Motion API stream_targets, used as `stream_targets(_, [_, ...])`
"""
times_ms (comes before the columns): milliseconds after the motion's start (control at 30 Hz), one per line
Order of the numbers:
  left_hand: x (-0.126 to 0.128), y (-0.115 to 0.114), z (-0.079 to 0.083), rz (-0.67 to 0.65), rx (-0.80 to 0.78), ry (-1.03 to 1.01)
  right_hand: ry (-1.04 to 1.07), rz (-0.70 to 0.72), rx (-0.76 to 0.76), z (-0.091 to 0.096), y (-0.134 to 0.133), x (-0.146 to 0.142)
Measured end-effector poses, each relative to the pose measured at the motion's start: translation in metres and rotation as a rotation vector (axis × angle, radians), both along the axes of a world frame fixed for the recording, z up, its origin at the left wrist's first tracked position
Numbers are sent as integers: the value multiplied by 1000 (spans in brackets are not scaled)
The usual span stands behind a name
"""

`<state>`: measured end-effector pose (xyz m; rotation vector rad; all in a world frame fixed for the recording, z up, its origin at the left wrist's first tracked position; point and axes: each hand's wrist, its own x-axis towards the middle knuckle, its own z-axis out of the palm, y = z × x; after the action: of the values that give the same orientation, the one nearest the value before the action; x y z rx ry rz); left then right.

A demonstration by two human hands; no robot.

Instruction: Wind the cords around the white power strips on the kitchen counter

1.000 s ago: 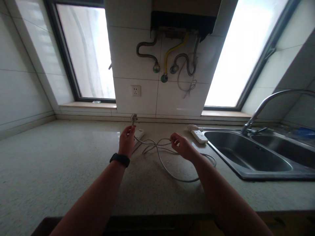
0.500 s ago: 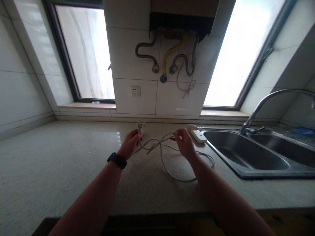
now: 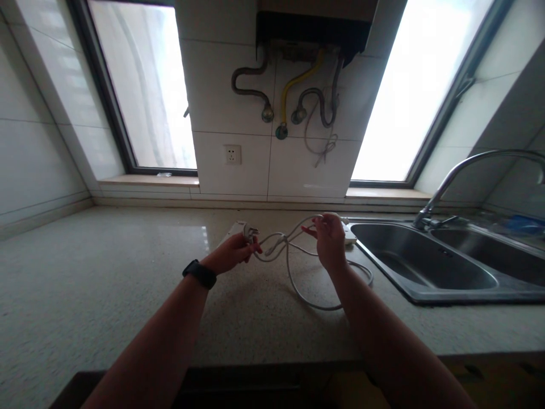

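My left hand (image 3: 233, 253), with a black band on its wrist, is closed on the plug (image 3: 248, 231) of a white power cable (image 3: 298, 287), prongs pointing right. My right hand (image 3: 328, 240) is raised above the counter and pinches a loop of the same cable. The rest of the cable hangs in a tangle between my hands and curls on the speckled countertop (image 3: 106, 284). A white power strip (image 3: 349, 233) lies just behind my right hand, partly hidden by it.
A wall socket (image 3: 232, 154) sits on the tiled wall above the counter's back edge. A steel double sink (image 3: 430, 270) with a curved tap (image 3: 451, 176) fills the right side. Pipes hang under a wall-mounted heater (image 3: 313, 31). Windows flank the tiled pillar.
My left hand has turned and lowered the plug so the prongs point right. My right hand rose and moved back toward the power strip, lifting the cable loop.
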<state>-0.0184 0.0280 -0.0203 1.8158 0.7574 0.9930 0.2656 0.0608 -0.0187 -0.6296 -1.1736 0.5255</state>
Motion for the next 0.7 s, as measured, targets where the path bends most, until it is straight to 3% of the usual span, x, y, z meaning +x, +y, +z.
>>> stream_targets(133, [-1, 6, -3, 88, 61, -21, -69, -60, -39, 0, 3, 7])
stream_targets(267, [0, 11, -4, 156, 95, -81, -451, -192, -94, -4, 5, 13])
stream_targets(367, [1, 14, -4, 223, 108, -134, -616, -295, -51, -5, 2, 12])
stream_targets(533, [1, 17, -6, 288, 123, -202, -854, -131, 41, 2, -14, 3])
stream_targets(700, [1, 14, -4, 331, 225, -146, -829, -5, 12, 6, -25, -11])
